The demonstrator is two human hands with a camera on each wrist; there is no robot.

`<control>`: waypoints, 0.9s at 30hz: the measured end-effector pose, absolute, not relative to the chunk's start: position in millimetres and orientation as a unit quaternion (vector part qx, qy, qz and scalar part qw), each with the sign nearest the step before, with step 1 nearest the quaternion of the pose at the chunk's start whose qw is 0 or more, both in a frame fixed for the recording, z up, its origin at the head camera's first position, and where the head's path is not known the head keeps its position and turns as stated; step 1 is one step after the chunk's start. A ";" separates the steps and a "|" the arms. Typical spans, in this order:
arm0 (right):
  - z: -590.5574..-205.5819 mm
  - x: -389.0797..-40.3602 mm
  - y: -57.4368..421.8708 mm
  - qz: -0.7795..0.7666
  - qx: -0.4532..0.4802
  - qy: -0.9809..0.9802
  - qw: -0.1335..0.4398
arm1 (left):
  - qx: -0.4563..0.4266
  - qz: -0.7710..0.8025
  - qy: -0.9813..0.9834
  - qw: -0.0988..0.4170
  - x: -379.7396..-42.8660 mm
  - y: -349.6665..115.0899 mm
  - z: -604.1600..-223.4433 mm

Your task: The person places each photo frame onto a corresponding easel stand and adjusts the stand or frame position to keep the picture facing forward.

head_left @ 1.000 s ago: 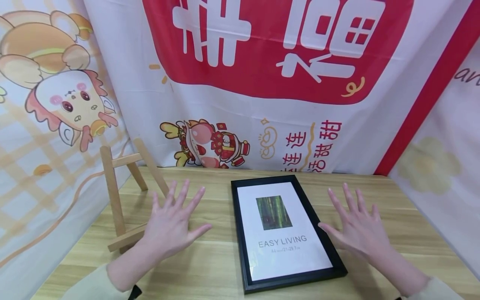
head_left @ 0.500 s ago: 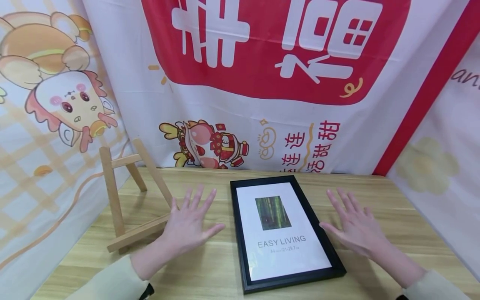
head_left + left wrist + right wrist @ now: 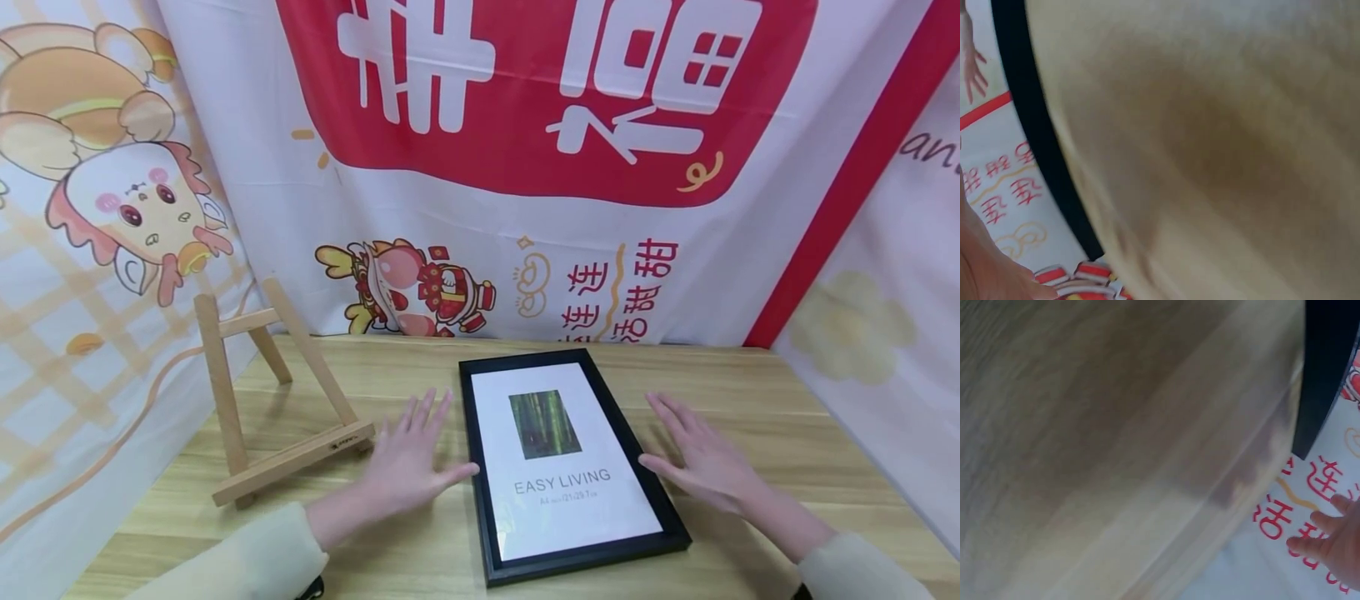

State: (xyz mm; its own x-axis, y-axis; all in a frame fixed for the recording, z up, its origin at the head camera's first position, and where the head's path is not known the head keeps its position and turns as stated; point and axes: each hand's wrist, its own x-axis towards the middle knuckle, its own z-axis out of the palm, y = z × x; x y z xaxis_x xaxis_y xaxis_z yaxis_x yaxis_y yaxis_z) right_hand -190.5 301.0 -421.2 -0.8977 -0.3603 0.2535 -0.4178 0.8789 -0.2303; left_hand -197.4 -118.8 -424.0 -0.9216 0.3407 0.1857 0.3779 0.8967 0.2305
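Note:
A black picture frame [image 3: 480, 500] lies flat on the wooden table, its white insert reading EASY LIVING below a small green bamboo photo. My left hand [image 3: 408, 467] is beside its left edge, fingers spread, with the thumb tip right at the rim. On the other side, my right hand [image 3: 705, 462] hovers close to the right edge, fingers extended and thumb near the border. Neither hand grips anything. In the left wrist view the frame's dark edge [image 3: 1038, 125] runs past part of the left hand [image 3: 988, 269]; the right wrist view shows the right hand's fingertips [image 3: 1310, 547].
A small wooden easel [image 3: 300, 458] stands at the left of the table [image 3: 405, 550], its lower ledge close to my left hand. Behind the table hangs a red and white printed cloth [image 3: 465, 192]; patterned cloths flank both sides.
My left hand has moved right, from in front of the easel to the frame's left edge. The right hand has lowered slightly, its fingers drawing closer together. Frame and easel stay put.

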 end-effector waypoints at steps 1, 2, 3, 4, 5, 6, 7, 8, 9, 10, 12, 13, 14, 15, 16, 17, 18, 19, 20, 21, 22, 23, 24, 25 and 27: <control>-423.0 -191.7 301.9 0.147 0.204 -0.963 0.094 | -0.185 -0.133 -0.971 0.064 -197.5 -117.1 -426.9; -424.6 -192.8 302.7 0.151 0.205 -0.963 0.087 | -0.187 -0.135 -0.971 0.061 -197.7 -115.5 -429.8; -426.3 -193.9 303.5 0.157 0.206 -0.963 0.079 | -0.189 -0.136 -0.971 0.057 -197.6 -113.8 -432.0; -427.9 -194.9 304.0 0.162 0.203 -0.963 0.071 | -0.191 -0.137 -0.971 0.053 -197.6 -112.3 -434.2; -429.1 -195.8 304.5 0.168 0.202 -0.963 0.062 | -0.193 -0.138 -0.970 0.050 -197.6 -110.9 -436.2; -430.5 -196.6 304.7 0.173 0.198 -0.963 0.054 | -0.195 -0.138 -0.970 0.047 -197.6 -109.7 -438.1; -431.9 -197.6 304.8 0.177 0.194 -0.964 0.044 | -0.197 -0.142 -0.969 0.042 -197.6 -108.6 -439.9; -433.1 -198.4 304.6 0.182 0.189 -0.964 0.036 | -0.198 -0.145 -0.969 0.038 -198.0 -107.5 -441.9; -434.2 -199.2 304.4 0.186 0.185 -0.965 0.029 | -0.198 -0.149 -0.968 0.033 -198.2 -106.4 -443.4; -435.3 -199.9 303.8 0.190 0.179 -0.965 0.022 | -0.198 -0.155 -0.968 0.028 -199.0 -105.4 -445.7; -437.9 -201.6 302.6 0.197 0.171 -0.965 0.009 | -0.195 -0.168 -0.966 0.017 -200.1 -103.5 -449.0; -438.8 -202.8 301.6 0.200 0.168 -0.965 0.001 | -0.193 -0.176 -0.965 0.010 -200.7 -102.8 -450.2; -439.9 -204.2 300.9 0.204 0.165 -0.965 -0.005 | -0.190 -0.185 -0.964 0.003 -201.2 -102.1 -451.5; -441.0 -205.6 300.3 0.207 0.163 -0.965 -0.010 | -0.187 -0.195 -0.963 -0.005 -201.5 -101.6 -452.4; -442.2 -207.0 299.5 0.210 0.161 -0.964 -0.018 | -0.184 -0.204 -0.961 -0.012 -201.8 -101.2 -453.3; -443.3 -208.5 299.1 0.214 0.160 -0.963 -0.022 | -0.182 -0.211 -0.960 -0.019 -201.8 -100.8 -453.5; -444.3 -210.0 298.9 0.216 0.160 -0.963 -0.024 | -0.181 -0.219 -0.959 -0.024 -201.9 -100.4 -453.7; -445.0 -211.2 298.7 0.220 0.159 -0.962 -0.027 | -0.179 -0.224 -0.958 -0.029 -202.2 -100.2 -454.1; -445.6 -212.5 299.0 0.224 0.160 -0.961 -0.028 | -0.178 -0.231 -0.956 -0.032 -202.5 -99.9 -454.4; -446.0 -213.6 299.2 0.229 0.161 -0.960 -0.029 | -0.176 -0.235 -0.955 -0.036 -203.1 -99.6 -454.8; -446.2 -214.6 299.5 0.233 0.161 -0.958 -0.029 | -0.175 -0.240 -0.954 -0.038 -203.6 -99.2 -455.0; -446.0 -215.4 299.9 0.241 0.161 -0.956 -0.029 | -0.174 -0.247 -0.952 -0.041 -204.2 -98.8 -455.0; -445.7 -216.3 300.4 0.248 0.162 -0.955 -0.030 | -0.172 -0.254 -0.951 -0.043 -204.8 -98.4 -455.3; -445.3 -217.0 300.8 0.254 0.162 -0.953 -0.032 | -0.170 -0.258 -0.950 -0.048 -205.5 -98.2 -455.8; -444.7 -218.4 301.3 0.266 0.163 -0.950 -0.033 | -0.167 -0.267 -0.948 -0.054 -206.8 -97.6 -456.6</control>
State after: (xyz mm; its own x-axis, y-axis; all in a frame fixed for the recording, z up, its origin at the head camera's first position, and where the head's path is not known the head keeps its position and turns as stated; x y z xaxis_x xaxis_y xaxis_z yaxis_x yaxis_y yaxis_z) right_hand -218.4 301.3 -444.7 -0.9448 -0.3269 0.0230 -0.2913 0.8055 -0.5160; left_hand -206.8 -97.6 -456.6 -0.9386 0.3447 -0.0141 0.2868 0.8023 0.5235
